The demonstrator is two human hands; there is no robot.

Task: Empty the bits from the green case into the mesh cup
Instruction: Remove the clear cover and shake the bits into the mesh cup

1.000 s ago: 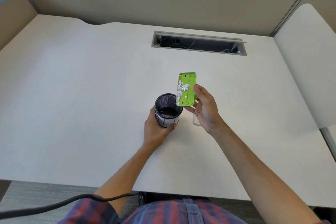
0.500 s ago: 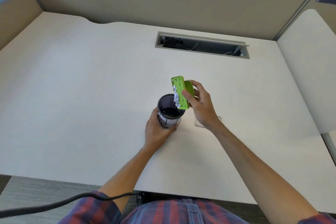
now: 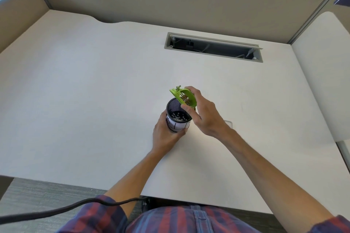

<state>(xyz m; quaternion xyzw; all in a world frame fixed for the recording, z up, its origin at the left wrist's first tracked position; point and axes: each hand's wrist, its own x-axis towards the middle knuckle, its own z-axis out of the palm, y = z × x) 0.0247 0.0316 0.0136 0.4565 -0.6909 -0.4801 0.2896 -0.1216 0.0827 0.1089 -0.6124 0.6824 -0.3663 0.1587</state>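
Now the green case [image 3: 184, 96] is tipped right over the mesh cup [image 3: 178, 117], and bits [image 3: 178, 116] lie inside; right hand [image 3: 205, 113] holds the case, left hand [image 3: 165, 132] hugs the cup on the table [image 3: 85, 100]; a shaky tilt could spill bits outside.

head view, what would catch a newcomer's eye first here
The bright green case, tipped over the black mesh cup near the middle of the pale desk, stands out first. The right hand tilts it while the left hand grips the cup, with small white bits already inside.
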